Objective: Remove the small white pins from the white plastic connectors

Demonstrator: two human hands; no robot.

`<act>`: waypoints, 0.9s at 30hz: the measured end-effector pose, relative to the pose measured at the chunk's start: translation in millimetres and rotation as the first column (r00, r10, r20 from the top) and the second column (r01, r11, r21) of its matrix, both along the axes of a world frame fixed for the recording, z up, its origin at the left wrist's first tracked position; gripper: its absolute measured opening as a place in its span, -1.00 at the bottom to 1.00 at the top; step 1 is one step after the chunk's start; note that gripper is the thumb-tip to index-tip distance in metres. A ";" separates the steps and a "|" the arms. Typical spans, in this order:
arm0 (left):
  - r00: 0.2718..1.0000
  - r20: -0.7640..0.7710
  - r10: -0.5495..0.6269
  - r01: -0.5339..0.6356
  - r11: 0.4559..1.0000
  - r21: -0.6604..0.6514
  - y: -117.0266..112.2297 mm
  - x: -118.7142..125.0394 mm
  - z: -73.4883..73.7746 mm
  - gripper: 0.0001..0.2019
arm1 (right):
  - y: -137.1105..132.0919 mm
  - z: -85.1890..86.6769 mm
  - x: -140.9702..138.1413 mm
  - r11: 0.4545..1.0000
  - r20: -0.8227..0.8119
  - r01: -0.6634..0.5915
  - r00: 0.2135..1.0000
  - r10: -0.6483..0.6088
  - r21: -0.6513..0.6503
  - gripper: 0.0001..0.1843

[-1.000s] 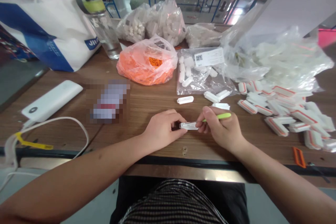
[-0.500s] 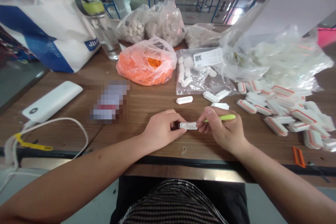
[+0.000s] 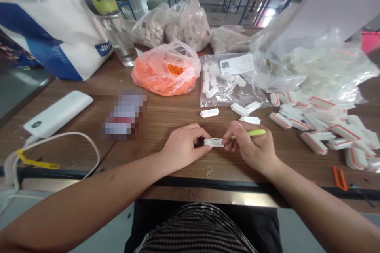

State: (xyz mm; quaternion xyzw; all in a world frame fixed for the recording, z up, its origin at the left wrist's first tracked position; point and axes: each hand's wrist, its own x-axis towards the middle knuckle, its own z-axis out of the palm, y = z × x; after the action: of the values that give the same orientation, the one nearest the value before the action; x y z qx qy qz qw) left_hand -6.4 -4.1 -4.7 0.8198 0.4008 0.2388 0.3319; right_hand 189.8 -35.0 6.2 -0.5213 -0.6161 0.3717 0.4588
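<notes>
My left hand point(image 3: 183, 145) is closed in a pinch on the left end of a small white plastic piece point(image 3: 213, 142), held just above the wooden table point(image 3: 166, 118) near its front edge. My right hand point(image 3: 252, 146) is closed round a thin green tool point(image 3: 251, 133), its tip resting on the right end of the same piece. Three loose white pieces point(image 3: 209, 112) lie just beyond the hands. A pile of white pieces with orange strips point(image 3: 320, 126) spreads to the right.
An orange-filled plastic bag point(image 3: 166, 71), clear bags of white parts point(image 3: 178, 25), a labelled clear bag point(image 3: 228, 79) and a water bottle point(image 3: 115, 27) stand at the back. A white power bank point(image 3: 57, 112) with cable lies left. An orange strip point(image 3: 338, 178) lies at the front right.
Both hands hold their places with the white piece between them. The green tool's free end has shifted slightly to the right.
</notes>
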 end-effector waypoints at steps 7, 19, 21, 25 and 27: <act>1.000 -0.003 -0.004 0.004 1.000 -0.001 -0.7 0.4 0.1 -0.86 | 1.1 0.1 -1.0 1.000 0.041 -0.017 0.999 0.017 0.007 -0.54; 1.000 -0.005 0.004 -0.004 1.000 0.000 -0.3 0.2 0.1 -0.86 | -0.4 -4.6 -2.2 0.998 -0.086 0.009 0.996 -0.014 -0.058 -0.53; 1.000 -0.004 0.001 -0.001 1.000 0.001 -0.2 0.2 0.1 -0.86 | 0.0 -4.1 -2.9 0.998 -0.078 0.011 0.997 -0.016 -0.066 -0.52; 1.000 -0.006 0.000 0.000 1.000 0.001 -0.2 0.4 0.3 -0.86 | 2.0 -3.9 -4.9 0.997 -0.073 0.029 0.997 -0.035 -0.076 -0.50; 1.000 -0.009 -0.001 0.001 1.000 0.002 -0.2 0.4 0.4 -0.86 | 3.5 -3.8 -6.0 0.995 -0.081 0.047 0.995 -0.054 -0.089 -0.49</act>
State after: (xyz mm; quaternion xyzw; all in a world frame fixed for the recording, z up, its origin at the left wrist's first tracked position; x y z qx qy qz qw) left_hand -6.0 -4.3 -4.3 0.8215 0.4016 0.2352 0.3294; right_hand 183.8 -31.6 2.4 -0.5404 -0.5663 0.4077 0.4702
